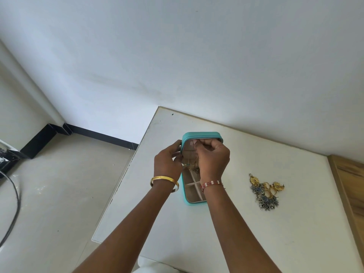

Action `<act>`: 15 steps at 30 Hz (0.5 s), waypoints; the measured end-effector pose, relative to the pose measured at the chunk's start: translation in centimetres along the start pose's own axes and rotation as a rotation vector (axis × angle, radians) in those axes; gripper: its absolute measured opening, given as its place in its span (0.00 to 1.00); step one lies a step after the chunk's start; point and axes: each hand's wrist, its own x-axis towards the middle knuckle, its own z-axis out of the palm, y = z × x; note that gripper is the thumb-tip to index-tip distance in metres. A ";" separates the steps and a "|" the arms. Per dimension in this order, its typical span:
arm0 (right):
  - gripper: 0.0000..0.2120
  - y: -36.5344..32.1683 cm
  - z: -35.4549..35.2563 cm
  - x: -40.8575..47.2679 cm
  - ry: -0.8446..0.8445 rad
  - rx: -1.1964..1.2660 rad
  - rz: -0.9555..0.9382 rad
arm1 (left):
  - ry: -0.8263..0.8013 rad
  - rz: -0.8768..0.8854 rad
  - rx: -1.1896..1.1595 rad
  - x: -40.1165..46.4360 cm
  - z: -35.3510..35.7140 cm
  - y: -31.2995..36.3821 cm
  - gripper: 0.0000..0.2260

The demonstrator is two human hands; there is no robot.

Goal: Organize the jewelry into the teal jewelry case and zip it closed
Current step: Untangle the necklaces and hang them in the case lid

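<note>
Tangling threatens as our right hand [213,155] pinches a thin chain inside the teal jewelry case [201,135] whose lid our left hand [167,160] grips steady.

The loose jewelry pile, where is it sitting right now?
In the head view the jewelry pile lies on the white table, to the right of the open teal case and both hands, near the wooden edge.
</note>
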 end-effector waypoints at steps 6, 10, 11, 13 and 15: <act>0.05 0.1 0.0 0.0 -0.009 -0.087 -0.083 | -0.005 -0.009 0.006 -0.2 -0.2 0.2 0.22; 0.06 0.0 -0.8 -0.1 -0.091 -0.092 -0.118 | 0.004 -0.017 0.002 -0.4 -0.1 0.3 0.22; 0.05 -0.1 -1.0 -0.2 -0.127 -0.091 -0.136 | 0.008 -0.020 -0.004 -0.5 -0.1 0.4 0.22; 0.04 -0.2 -1.1 -0.6 -0.190 -0.100 -0.187 | 0.014 -0.020 -0.008 -0.4 -0.1 0.3 0.21; 0.05 -0.3 -0.8 -0.8 -0.218 -0.133 -0.231 | 0.015 -0.021 -0.006 -0.4 0.0 0.2 0.21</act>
